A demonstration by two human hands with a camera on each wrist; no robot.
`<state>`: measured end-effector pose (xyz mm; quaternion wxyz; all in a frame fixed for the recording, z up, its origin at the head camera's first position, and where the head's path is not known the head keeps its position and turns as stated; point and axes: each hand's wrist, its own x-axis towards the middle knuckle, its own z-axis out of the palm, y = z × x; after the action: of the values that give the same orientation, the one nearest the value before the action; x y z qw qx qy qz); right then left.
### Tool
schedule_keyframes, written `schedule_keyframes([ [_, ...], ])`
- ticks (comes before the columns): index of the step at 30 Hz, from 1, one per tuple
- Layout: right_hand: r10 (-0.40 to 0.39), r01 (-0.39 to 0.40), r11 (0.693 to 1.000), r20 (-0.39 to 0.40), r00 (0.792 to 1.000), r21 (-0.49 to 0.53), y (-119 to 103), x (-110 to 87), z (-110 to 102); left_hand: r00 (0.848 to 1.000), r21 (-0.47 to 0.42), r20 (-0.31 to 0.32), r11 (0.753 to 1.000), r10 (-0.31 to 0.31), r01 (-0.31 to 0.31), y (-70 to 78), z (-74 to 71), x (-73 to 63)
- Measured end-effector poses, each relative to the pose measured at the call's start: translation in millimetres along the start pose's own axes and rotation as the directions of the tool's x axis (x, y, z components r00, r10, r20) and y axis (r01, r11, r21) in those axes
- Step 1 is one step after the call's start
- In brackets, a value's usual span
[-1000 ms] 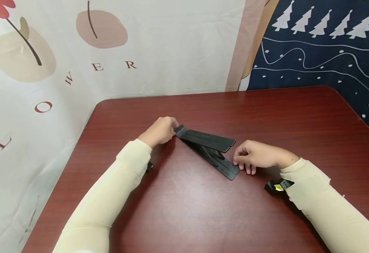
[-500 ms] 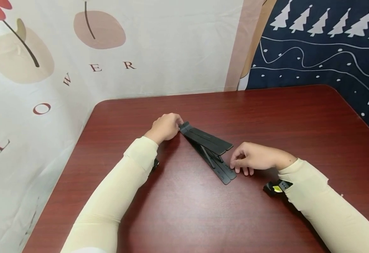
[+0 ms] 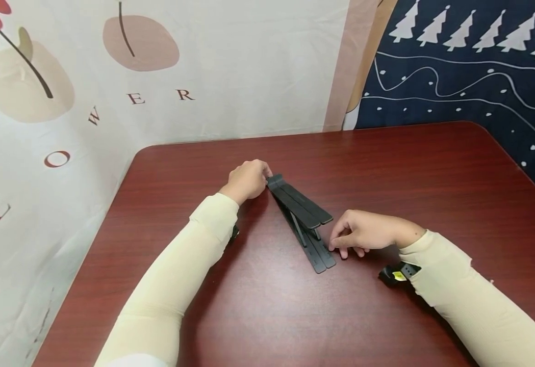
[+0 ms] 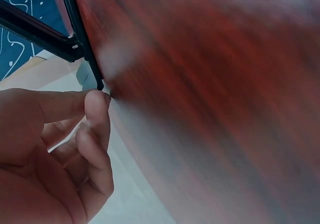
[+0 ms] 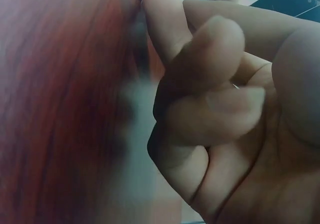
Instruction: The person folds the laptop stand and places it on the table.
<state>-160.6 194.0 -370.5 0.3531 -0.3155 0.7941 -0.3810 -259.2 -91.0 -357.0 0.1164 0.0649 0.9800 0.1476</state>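
Note:
A black folding laptop stand (image 3: 306,206) sits on the table in the head view, its upper plate tilted up from the base plate and propped by struts. My left hand (image 3: 249,179) pinches the far hinge corner of the stand between thumb and index finger; the left wrist view shows this hand (image 4: 65,149) close up at the tip of the base. At the near end, my right hand (image 3: 363,230) pinches the right edge of the base plate. In the right wrist view its fingers (image 5: 215,59) are curled and largely hide the contact point.
The reddish-brown wooden table (image 3: 409,168) extends around the stand. A pale printed cloth (image 3: 249,66) hangs behind its back and left edges, and a navy cloth with white trees (image 3: 460,81) hangs at the back right.
The laptop stand has turned clockwise on the table. Its hinge end shifted right and away with my left hand, while its near end moved left and closer with my right hand.

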Motion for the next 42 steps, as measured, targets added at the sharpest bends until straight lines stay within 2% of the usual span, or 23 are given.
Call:
schedule_keyframes([
  [7, -0.037, 0.037, 0.999, 0.012, 0.999, -0.008, -2.0, 4.0, 3.1, 1.0, 0.014, -0.008, 1.0, 0.018, -0.018, 5.9, 1.1, 3.6],
  [22, -0.021, 0.021, 1.0, 0.013, 1.0, -0.008, -8.0, 8.6, 15.1, 0.998, 0.034, -0.015, 0.997, 0.069, -0.069, 17.5, 4.3, 7.4],
  [42, -0.055, 0.056, 0.998, 0.04, 0.998, -0.012, -8.8, 8.6, 21.6, 0.992, 0.052, -0.025, 0.991, 0.124, -0.123, 37.2, 12.2, 9.2],
])
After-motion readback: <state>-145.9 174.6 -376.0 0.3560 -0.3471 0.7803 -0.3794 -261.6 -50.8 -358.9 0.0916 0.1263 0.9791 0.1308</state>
